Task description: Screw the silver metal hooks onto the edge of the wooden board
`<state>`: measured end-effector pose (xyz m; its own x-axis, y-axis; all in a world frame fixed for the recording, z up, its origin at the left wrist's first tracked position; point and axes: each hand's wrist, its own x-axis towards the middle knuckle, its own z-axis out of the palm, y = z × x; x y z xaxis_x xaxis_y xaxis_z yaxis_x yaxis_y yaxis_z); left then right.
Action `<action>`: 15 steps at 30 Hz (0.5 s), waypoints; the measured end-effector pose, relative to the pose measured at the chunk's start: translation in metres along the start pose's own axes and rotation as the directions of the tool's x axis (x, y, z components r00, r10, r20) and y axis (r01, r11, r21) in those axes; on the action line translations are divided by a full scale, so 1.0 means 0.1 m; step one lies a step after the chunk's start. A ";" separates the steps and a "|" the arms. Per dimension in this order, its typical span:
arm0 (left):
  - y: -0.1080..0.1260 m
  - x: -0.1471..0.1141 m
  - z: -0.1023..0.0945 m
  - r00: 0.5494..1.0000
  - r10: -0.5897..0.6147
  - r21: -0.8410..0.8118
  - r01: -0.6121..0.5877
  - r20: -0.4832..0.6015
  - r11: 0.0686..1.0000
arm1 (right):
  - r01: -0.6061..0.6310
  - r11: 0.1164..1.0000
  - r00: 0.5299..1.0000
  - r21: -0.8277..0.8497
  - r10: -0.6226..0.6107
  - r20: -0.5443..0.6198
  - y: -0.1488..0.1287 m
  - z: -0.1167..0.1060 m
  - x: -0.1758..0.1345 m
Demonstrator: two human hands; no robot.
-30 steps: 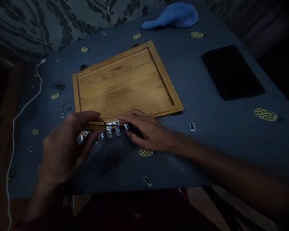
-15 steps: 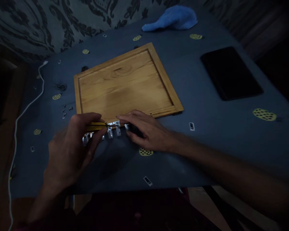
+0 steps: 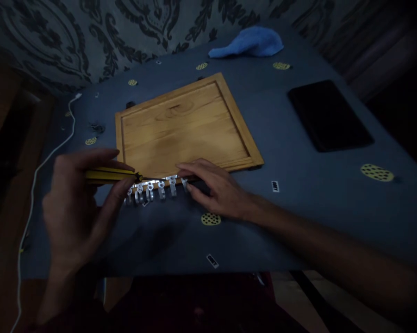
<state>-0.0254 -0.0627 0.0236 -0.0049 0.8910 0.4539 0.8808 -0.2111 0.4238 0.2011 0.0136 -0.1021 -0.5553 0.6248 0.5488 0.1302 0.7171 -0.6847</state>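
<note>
Between the thumb and fingers of my left hand (image 3: pixel 79 203) is a yellow-handled screwdriver (image 3: pixel 111 175), its thin shaft pointing right along a metal hook rail (image 3: pixel 161 184). The rail has several silver hooks and runs along the near edge of a framed wooden board (image 3: pixel 180 125) lying on the table. My right hand (image 3: pixel 215 189) rests at the rail's right end, thumb and fingers closed around the last hook (image 3: pixel 184 184). Part of that hook is hidden by the fingers. Whether the screwdriver's tip touches a screw I cannot tell.
A blue cloth (image 3: pixel 250 42) lies at the back of the dark blue patterned tablecloth (image 3: pixel 315 222). To the right is a black tablet-like slab (image 3: pixel 329 115). A white cable (image 3: pixel 34 180) runs down the left side, and a small dark tangle (image 3: pixel 97 127) lies near it.
My left hand has drawn back to the left with the screwdriver, uncovering more of the hooks. My right hand stays at the rail's right end. The whole view has shifted slightly.
</note>
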 end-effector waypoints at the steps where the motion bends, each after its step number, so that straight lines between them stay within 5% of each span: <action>1: 0.00 0.01 0.02 1.000 0.005 -0.011 -0.005 0.013 1.000 | -0.010 1.000 1.000 -0.003 0.010 -0.016 0.00 0.00 -0.01; 15: 0.08 -0.02 0.27 0.999 -0.015 -0.171 0.010 -0.028 0.985 | 0.019 0.999 0.999 -0.045 -0.017 0.049 0.01 0.03 -0.01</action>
<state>-0.0051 -0.0552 0.0047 -0.0318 0.8824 0.4695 0.7865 -0.2677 0.5565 0.1991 0.0130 -0.1044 -0.5970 0.5966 0.5363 0.1566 0.7423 -0.6515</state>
